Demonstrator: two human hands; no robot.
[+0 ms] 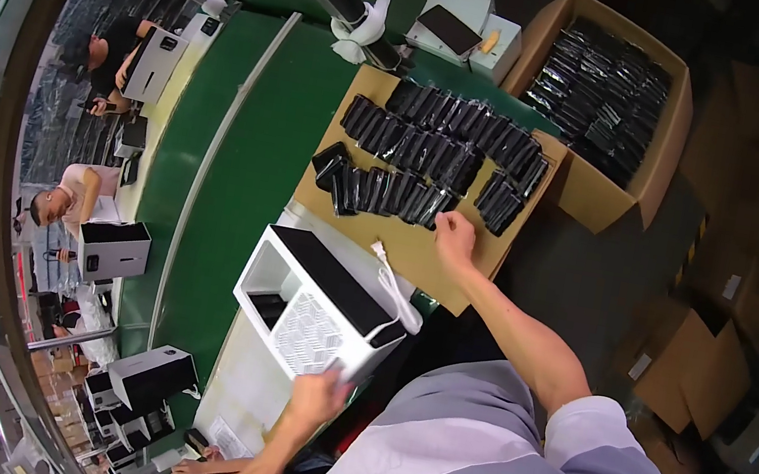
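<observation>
Smooth green surface [261,132] spans the upper centre-left; below centre, the left hand [320,393] touches a white, boxy, black-topped casing [313,334], its grip unclear; near mid-frame, the right hand [455,241] bunches its fingers at black plastic-wrapped packets [414,149], any pinch unclear

You're on a factory assembly or packing line: a green conveyor [277,130] stretches past your white counter [241,375], workers [97,182] along its left edge have boxy white-and-black units [112,251], black wrapped parts [414,148] lie in rows on a cardboard sheet [491,261], and an open carton [544,44] of similar ones stands beyond its far right corner.
</observation>
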